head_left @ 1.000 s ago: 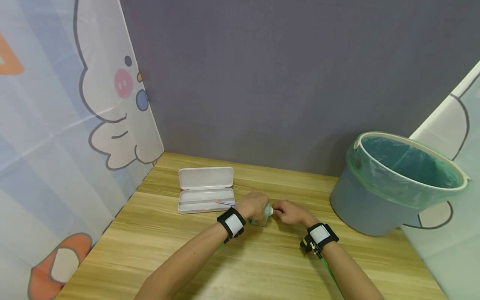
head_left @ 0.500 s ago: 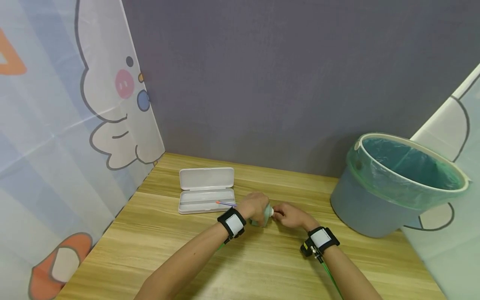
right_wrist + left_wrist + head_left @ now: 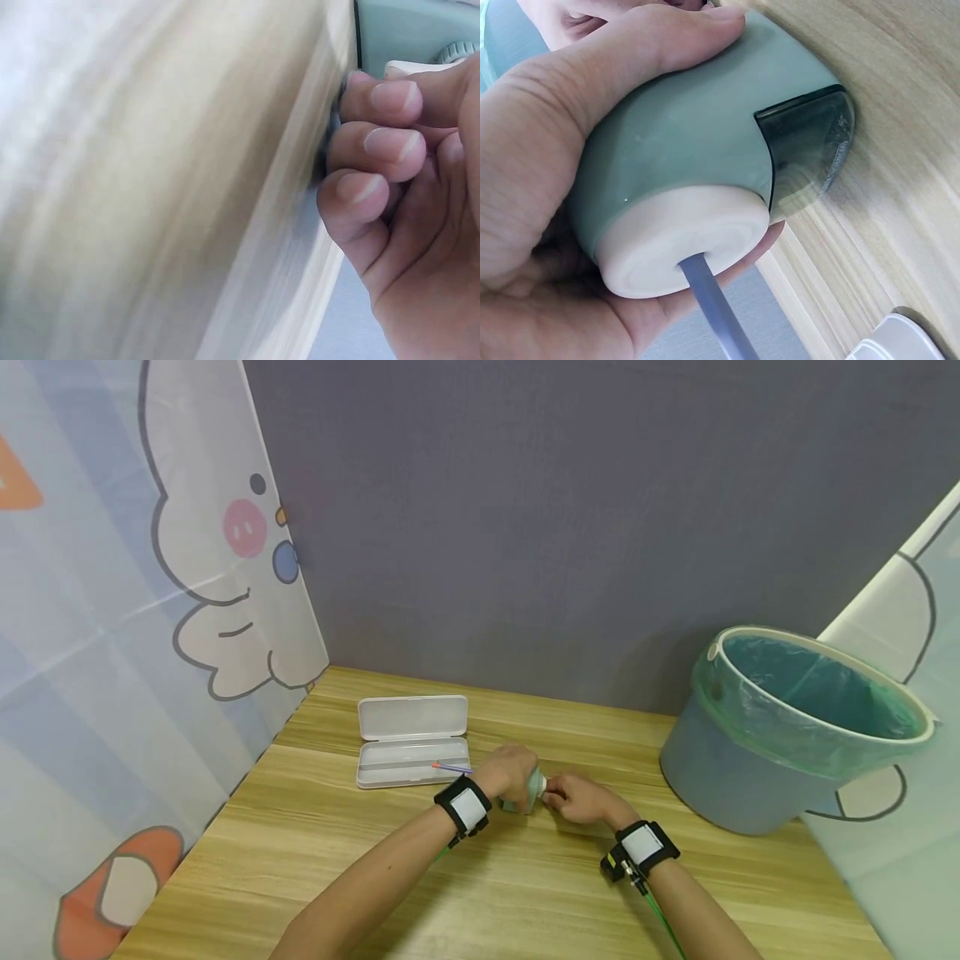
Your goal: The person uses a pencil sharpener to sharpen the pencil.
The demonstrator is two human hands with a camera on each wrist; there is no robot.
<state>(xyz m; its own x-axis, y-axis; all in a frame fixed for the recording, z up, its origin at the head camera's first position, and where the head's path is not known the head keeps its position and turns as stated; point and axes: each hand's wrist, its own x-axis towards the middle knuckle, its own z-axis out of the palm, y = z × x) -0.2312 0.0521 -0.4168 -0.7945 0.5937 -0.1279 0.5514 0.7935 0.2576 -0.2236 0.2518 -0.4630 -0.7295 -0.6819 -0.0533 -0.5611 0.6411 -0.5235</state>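
The green sharpener (image 3: 697, 157) is gripped by the left hand (image 3: 508, 770) mid-bench; its crank is pinched by the right hand (image 3: 577, 797). The body should be pressed down steadily and the pencil (image 3: 452, 767) kept straight.

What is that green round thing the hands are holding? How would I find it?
Look at the wooden table, between the white pencil case and the big bin. The left hand wraps the pencil sharpener there. It is the only sage-green, rounded thing with a cream end, a dark clear window and a pencil poking out.
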